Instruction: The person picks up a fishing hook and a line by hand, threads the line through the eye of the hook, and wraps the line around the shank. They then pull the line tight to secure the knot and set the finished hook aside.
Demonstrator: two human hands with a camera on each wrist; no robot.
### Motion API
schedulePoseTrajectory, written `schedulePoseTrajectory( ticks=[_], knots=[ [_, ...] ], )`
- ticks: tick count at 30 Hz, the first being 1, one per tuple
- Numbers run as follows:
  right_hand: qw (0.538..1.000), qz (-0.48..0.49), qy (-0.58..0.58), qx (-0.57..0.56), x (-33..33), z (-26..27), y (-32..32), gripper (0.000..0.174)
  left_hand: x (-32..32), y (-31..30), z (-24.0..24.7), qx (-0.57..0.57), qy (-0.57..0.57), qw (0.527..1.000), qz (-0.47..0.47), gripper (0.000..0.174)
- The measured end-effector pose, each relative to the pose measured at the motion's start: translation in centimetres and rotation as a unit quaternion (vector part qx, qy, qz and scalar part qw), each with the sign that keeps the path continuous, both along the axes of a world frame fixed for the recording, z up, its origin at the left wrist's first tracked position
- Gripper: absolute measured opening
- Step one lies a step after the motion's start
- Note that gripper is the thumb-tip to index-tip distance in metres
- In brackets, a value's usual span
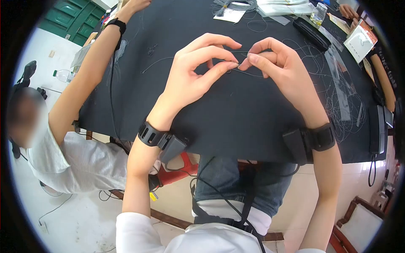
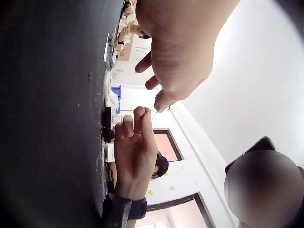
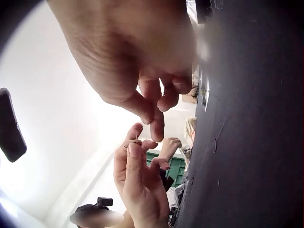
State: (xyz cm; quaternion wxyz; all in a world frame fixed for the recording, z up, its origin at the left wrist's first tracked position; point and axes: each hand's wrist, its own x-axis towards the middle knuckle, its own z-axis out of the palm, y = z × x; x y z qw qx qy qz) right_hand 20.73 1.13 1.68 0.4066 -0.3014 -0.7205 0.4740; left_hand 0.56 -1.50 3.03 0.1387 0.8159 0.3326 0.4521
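Note:
Thin grey wire point(image 1: 249, 73) runs between the two hands above the black table. My left hand point(image 1: 192, 69) pinches it between thumb and index finger, the other fingers spread and bent. On the right, my right hand point(image 1: 280, 67) holds the wire between thumb and curled fingers, its tips close to the left ones. In the left wrist view the right hand point(image 2: 135, 156) shows its thumb and index tips together at the wire. A small dark bit of wire point(image 3: 135, 141) stands at the left hand's point(image 3: 142, 185) fingertips in the right wrist view.
Tangled wire point(image 1: 344, 105) and clear strips lie on the black table point(image 1: 236, 122) at right. Behind are a black case point(image 1: 311, 33), a small jar point(image 1: 318, 14), a wire coil point(image 1: 234, 6) and a white box point(image 1: 360, 42). Another person's arm point(image 1: 86, 76) reaches over the left side.

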Motion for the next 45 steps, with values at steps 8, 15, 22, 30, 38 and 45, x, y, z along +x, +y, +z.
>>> schedulePoseTrajectory(
  ticks=[8,15,22,30,38,45],
  knots=[
    [0.999,-0.004,0.028,0.038,-0.5,0.5,-0.7,0.015,0.4,-0.7,0.6,0.086,0.073,0.994,0.007,0.011],
    [0.999,0.024,0.043,0.020,-0.4,0.4,-0.5,0.015,0.5,-1.0,0.8,0.082,0.059,0.995,0.010,0.014],
    [0.996,0.042,0.077,0.000,-0.5,0.7,-0.9,0.015,0.4,-1.3,1.3,0.097,0.060,0.993,0.016,0.015],
    [0.997,0.043,0.063,0.003,-0.4,1.1,-1.1,0.014,0.4,-1.2,1.3,0.102,0.058,0.993,0.010,0.015],
    [0.997,0.041,0.073,0.001,-0.5,1.1,-1.2,0.014,0.4,-1.2,1.3,0.091,0.050,0.995,0.009,0.016],
    [0.996,0.046,0.075,0.006,-0.6,1.1,-1.3,0.014,0.3,-1.3,1.1,0.077,0.039,0.996,0.004,0.016]
  ],
)
